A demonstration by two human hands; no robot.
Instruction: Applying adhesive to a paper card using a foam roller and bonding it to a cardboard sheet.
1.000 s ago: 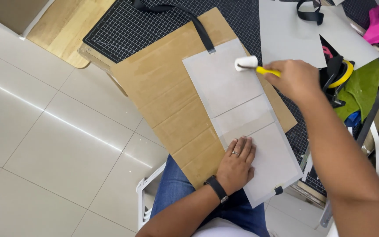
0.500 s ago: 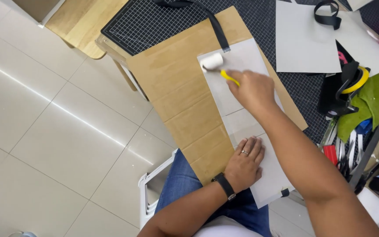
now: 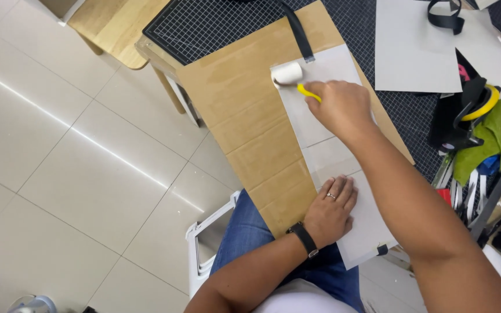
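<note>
While the left hand (image 3: 330, 210) lies flat with its fingers spread and pressed down on the near part of a long grey sheet (image 3: 326, 150), the right hand (image 3: 338, 104) is closed around the yellow handle of a small paint roller (image 3: 292, 78). The roller's white sleeve rests on the far left corner of the grey sheet, touching it, with the handle running back to the right into the fist.

That grey sheet lies on a brown cardboard board (image 3: 244, 116), along the board's right side, and runs from far to near; its near end hangs past the board's near edge, over the person's lap in blue jeans (image 3: 250, 232). A small dark tab shows at the sheet's near right corner. On the left hand there is a ring, and a dark wristband (image 3: 304, 239) sits on the wrist.

Under the cardboard's far end lies a black cutting mat (image 3: 204, 23) with a white grid, on a wooden table (image 3: 111, 23) whose edge shows far left. A black strap (image 3: 300, 35) crosses the far edge of the cardboard and reaches the top of the grey sheet. To the far right lies a second grey sheet (image 3: 416, 46), well apart from the hands. Farther right sit a yellow and black object (image 3: 476, 104) and a green cloth (image 3: 494, 133). A white stool frame (image 3: 204, 243) stands on the pale tiled floor (image 3: 76, 174) at the near left.
</note>
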